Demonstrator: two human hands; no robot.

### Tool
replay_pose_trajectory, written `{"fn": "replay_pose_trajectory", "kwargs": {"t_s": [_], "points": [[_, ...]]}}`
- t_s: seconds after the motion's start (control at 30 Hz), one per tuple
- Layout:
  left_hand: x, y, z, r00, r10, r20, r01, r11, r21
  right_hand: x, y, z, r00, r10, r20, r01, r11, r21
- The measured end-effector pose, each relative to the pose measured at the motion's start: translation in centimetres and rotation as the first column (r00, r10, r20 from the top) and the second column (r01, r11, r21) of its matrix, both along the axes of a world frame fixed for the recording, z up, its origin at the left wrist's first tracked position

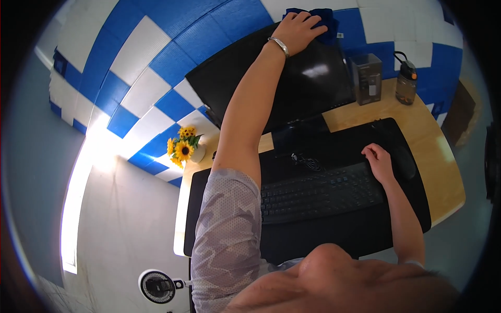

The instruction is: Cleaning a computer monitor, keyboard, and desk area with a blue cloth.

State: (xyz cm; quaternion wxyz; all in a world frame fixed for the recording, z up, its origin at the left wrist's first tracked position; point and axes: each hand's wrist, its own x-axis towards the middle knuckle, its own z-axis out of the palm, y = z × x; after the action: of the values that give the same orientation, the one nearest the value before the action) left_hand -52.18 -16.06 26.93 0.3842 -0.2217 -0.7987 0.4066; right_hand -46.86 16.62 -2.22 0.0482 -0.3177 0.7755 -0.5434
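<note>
My left arm stretches far forward across the desk. At its end my left hand (298,32) grips a dark blue cloth (330,32) against the top edge of a black monitor (313,86), its fingers bent over the fabric. The cloth bunches out to the right of the fingers. My right hand (380,163) rests with curled fingers beside the right end of a black keyboard (323,194), on the black desk mat (334,232); nothing shows in it. A small coiled cable (308,161) lies behind the keyboard.
On the wooden desk (443,182), a dark box (366,78) and a drink bottle (406,83) stand right of the monitor. Sunflowers in a white pot (197,154) stand at the left. A small fan (157,286) is at the lower left. Blue and white panels (141,49) cover the wall.
</note>
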Motion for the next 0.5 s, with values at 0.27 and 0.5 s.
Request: {"fn": "replay_pose_trajectory", "kwargs": {"t_s": [0.27,0.5], "points": [[10.4,-8.0,0.4,0.980,0.170,-0.099,-0.152,0.974,0.169,-0.2,-0.1,-0.2,1.000,-0.016,-0.009,0.016,1.000,0.004],[19.6,-13.7,1.2,0.930,0.362,-0.055,-0.330,0.894,0.301,-0.5,-0.2,-0.7,1.000,-0.008,-0.019,0.008,1.000,-0.009]]}}
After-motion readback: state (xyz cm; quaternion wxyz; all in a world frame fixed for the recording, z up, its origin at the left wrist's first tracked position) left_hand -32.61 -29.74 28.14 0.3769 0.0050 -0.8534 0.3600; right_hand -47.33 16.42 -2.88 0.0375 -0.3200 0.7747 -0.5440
